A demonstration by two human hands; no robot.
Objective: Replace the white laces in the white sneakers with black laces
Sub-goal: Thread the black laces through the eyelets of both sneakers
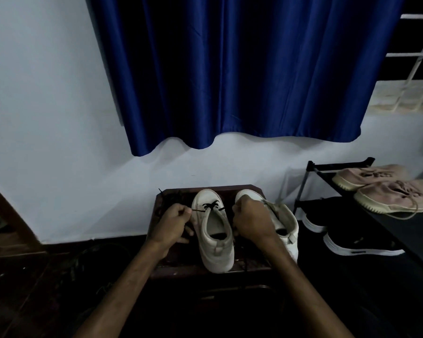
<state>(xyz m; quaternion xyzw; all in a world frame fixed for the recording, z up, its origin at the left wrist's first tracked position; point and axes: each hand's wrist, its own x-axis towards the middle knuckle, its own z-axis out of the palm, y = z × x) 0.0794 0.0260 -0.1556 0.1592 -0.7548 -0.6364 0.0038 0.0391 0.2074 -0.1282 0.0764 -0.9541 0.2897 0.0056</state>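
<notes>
White smooth upper, rounded toe, thick flat sole: left sneaker (215, 242), standing toe-to-wall on a dark wooden bench (171, 263), heel at the near edge. It sits tight beside its mate, the right sneaker (285, 228), which is partly hidden behind a wrist. Black lace (208, 206) — thin woven cord — crosses only the eyelets nearest the toe; the eyelets above are bare, the tongue is slack and the mouth gapes.

Left hand (175, 223): thumb and forefinger pinch the lace's left run, drawn out sideways and taut.
Right hand (250, 219): curled into a fist over the right sneaker's toe, apparently round the other run; the cord inside the grip is hidden.
Spare black lace (167, 200): loose tangle at the bench's far left corner.

Risks, by judgement:
- An uneven pull would leave one run too short for the top eyelets.
- A hard tug on so light a shoe could slide it off the near edge.
- A twist left in the cord would set a kink at the eyelet.
- Dim light and dark wood make a black tip easy to lose — or to snag in the spare tangle.
</notes>
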